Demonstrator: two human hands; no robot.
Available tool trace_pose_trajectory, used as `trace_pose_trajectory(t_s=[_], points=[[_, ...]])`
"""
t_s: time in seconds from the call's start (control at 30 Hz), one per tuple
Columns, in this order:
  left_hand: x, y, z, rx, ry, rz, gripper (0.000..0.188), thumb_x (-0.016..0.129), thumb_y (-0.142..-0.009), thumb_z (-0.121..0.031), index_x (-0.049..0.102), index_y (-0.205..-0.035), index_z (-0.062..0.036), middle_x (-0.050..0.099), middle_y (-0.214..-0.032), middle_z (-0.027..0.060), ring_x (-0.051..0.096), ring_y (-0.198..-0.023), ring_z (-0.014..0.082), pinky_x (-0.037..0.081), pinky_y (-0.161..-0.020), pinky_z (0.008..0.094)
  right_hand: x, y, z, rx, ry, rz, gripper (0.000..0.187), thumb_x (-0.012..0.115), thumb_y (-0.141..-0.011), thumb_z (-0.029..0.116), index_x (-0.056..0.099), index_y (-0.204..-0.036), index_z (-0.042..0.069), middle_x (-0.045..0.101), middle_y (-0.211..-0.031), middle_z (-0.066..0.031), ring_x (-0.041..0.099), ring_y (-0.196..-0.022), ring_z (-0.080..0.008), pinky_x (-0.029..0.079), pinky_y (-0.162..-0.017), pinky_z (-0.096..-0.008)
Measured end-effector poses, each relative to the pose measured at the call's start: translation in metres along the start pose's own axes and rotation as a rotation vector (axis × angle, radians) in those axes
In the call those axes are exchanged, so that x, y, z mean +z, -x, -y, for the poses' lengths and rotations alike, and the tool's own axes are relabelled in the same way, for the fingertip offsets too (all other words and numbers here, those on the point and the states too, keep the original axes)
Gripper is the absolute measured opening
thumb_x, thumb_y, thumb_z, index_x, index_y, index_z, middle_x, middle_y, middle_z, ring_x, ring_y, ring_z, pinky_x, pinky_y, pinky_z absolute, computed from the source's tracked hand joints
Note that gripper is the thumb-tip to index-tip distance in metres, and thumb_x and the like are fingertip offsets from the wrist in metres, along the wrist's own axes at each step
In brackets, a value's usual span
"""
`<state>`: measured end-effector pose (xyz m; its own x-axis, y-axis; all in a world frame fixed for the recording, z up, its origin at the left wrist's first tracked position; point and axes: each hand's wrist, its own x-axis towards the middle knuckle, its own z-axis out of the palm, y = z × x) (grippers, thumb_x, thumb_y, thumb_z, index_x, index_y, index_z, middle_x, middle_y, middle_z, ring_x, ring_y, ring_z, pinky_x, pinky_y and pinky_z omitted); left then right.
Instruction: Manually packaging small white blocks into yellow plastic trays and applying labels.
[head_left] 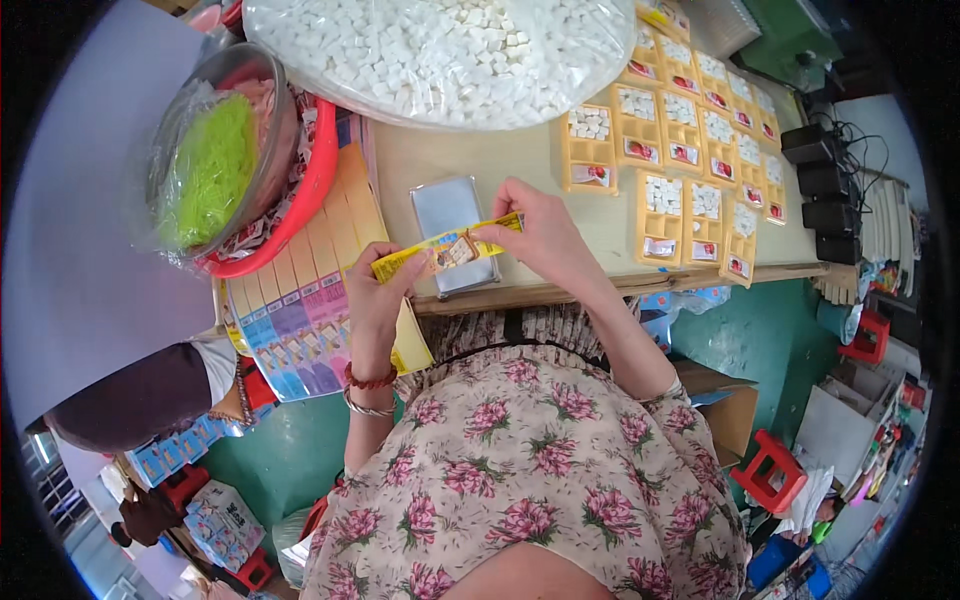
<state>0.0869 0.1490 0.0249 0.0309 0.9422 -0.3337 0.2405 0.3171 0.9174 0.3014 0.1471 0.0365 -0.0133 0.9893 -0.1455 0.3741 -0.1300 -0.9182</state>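
A narrow yellow printed card strip (455, 250) is stretched between my two hands, above the near edge of the table. My left hand (383, 275) pinches its left end between thumb and fingers. The strip's right end is pinched by my right hand (535, 232). Under the strip, partly covered by it, lies a flat silvery rectangular plate or tray (446, 206) on the tabletop. Left of my left hand are printed card sheets (300, 300) with orange, blue, purple and pink bands; a yellow piece (412, 342) shows just below that hand.
A large clear bag of white cubes (440, 60) fills the far side. Several yellow compartment trays (590, 150) at right hold white cubes and small packets. At left, a metal bowl (283, 150) with bagged green shreds (210, 170) sits in a red basin (325, 165). A red stool (770, 472) stands right.
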Motion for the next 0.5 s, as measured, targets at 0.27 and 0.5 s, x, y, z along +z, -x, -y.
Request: trace_pose_trajectory(t_s=[0.27,0.5], points=[[0.000,-0.030,0.025,-0.004,-0.036,0.047,0.021,0.073,-0.075,-0.016,0.058,-0.078,-0.0022,0.055,-0.066,-0.0032,0.045,-0.059,0.0022,0.035,-0.050,0.0185,0.017,-0.015,-0.042,0.124,-0.094,0.122,0.030,0.074,-0.071,0.016,0.047,-0.072,0.003,0.052,-0.066,-0.0028,0.048,-0.055,-0.0092,0.039,-0.045,-0.0251],[-0.018,-0.012,-0.002,0.030,-0.084,0.050,0.021,0.073,-0.074,-0.013,0.056,-0.077,-0.0013,0.055,-0.068,-0.0022,0.048,-0.063,0.0041,0.039,-0.055,0.0200,0.016,0.000,-0.008,-0.035,-0.128,0.006,0.030,0.074,-0.072,0.016,0.047,-0.073,0.003,0.052,-0.065,-0.0028,0.046,-0.051,-0.0076,0.037,-0.044,-0.0221]])
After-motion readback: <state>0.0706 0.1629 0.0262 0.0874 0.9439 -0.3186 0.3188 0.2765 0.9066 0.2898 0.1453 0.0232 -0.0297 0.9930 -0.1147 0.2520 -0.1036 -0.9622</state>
